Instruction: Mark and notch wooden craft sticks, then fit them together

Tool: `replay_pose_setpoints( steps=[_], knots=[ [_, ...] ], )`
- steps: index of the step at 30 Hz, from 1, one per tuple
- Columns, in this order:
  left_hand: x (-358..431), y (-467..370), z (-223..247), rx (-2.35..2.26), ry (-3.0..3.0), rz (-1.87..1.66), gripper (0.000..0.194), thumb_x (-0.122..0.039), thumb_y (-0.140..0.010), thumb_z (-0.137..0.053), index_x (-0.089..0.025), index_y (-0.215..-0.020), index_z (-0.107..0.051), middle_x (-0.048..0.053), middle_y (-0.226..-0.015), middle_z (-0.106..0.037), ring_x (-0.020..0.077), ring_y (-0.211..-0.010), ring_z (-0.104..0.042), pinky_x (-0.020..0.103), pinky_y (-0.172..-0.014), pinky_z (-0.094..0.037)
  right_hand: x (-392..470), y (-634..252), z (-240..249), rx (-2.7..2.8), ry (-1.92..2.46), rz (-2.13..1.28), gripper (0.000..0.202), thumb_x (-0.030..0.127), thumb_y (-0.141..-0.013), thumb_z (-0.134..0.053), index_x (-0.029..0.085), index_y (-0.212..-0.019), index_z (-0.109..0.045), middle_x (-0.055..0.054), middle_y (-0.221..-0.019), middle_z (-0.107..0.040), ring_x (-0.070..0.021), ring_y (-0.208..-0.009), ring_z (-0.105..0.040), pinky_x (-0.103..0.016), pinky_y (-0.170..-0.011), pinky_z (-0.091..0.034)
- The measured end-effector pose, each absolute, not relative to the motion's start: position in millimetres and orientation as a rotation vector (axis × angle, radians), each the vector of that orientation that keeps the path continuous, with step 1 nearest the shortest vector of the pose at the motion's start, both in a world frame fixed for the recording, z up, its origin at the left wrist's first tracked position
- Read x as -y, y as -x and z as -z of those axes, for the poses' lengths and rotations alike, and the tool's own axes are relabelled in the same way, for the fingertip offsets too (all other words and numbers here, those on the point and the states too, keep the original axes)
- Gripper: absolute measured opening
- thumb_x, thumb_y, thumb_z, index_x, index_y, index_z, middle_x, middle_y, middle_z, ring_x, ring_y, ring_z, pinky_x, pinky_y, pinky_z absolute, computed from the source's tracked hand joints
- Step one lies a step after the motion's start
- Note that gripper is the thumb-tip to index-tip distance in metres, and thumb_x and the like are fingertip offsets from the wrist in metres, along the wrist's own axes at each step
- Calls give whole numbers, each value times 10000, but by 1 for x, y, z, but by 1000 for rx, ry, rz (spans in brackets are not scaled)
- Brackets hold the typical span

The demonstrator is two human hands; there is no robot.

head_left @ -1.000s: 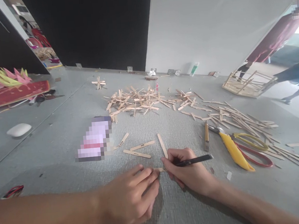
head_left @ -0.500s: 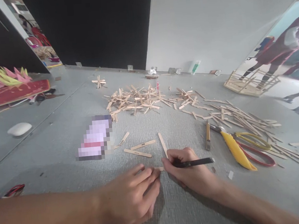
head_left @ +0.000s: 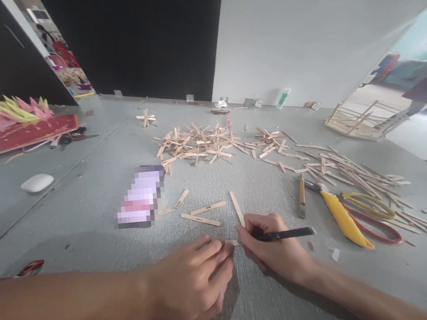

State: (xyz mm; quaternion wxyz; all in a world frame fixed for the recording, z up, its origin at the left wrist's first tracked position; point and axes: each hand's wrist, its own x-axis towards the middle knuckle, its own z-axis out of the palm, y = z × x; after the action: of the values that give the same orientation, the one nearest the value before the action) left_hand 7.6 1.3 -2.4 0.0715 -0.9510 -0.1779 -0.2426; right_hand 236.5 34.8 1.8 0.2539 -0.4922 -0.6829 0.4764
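Table (head_left: 101, 204): grey, filling the middle and bottom of the frame.
Black panel (head_left: 143, 41): stands across the top, left of centre.
Stick heap (head_left: 197, 144): pale wooden sticks piled loosely across the centre, above the hands.
Left hand (head_left: 194, 281): bottom centre, palm down, fingers bent and close together, the tips down on the short stick; how hard they press, I cannot tell.
Right hand (head_left: 271, 242): right of the left hand, with a narrow gap between the two; thumb and fingers are closed around the pen.
Phone (head_left: 140, 199): lies left of centre, its screen pixelated.
Yellow tool (head_left: 348, 220): at the right, near a red handle (head_left: 398, 237), well apart from the hands.
Pen: black and slim (head_left: 290, 233), gripped in the right hand, its back end pointing right; the tip is hidden.
Loose stick (head_left: 236, 205): leans upward in the frame from behind the right hand; whether they touch, I cannot tell.
Short stick (head_left: 234, 243): below centre, one end under the left fingertips, the visible bit between both hands.
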Motion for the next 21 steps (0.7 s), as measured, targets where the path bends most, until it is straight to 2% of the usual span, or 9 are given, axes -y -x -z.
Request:
replay_pose_setpoints(
  steps=[10,16,21],
  knots=[
    [-1,-7,3,533,2847,712,333,-207,-976,-485,-2,-1113,-709,216,-1181,-737,309,-1052,-682,408,-887,-554,-36,-236,0,1821,1332,-1387,436,393,-975,-581,242,-617,-385,76,-452,-448,-74,-318,-398,-199,-321,-282],
    [-1,-7,3,532,2852,704,320,-200,-969,-501,-3,-1114,-707,221,-1160,-741,306,-1061,-685,407,-895,-553,-36,-236,-7,1934,1287,-1278,430,342,-951,-590,248,-618,-334,90,-432,-347,-76,-370,-351,-226,-372,-245],
    [-1,-6,3,536,2853,722,328,-196,-966,-491,-3,-1108,-716,216,-1155,-744,309,-1039,-686,407,-872,-567,-38,-237,-8,2009,1272,-1146,459,313,-921,-608,241,-607,-281,82,-514,-256,-84,-476,-275,-254,-434,-210]
  ],
)
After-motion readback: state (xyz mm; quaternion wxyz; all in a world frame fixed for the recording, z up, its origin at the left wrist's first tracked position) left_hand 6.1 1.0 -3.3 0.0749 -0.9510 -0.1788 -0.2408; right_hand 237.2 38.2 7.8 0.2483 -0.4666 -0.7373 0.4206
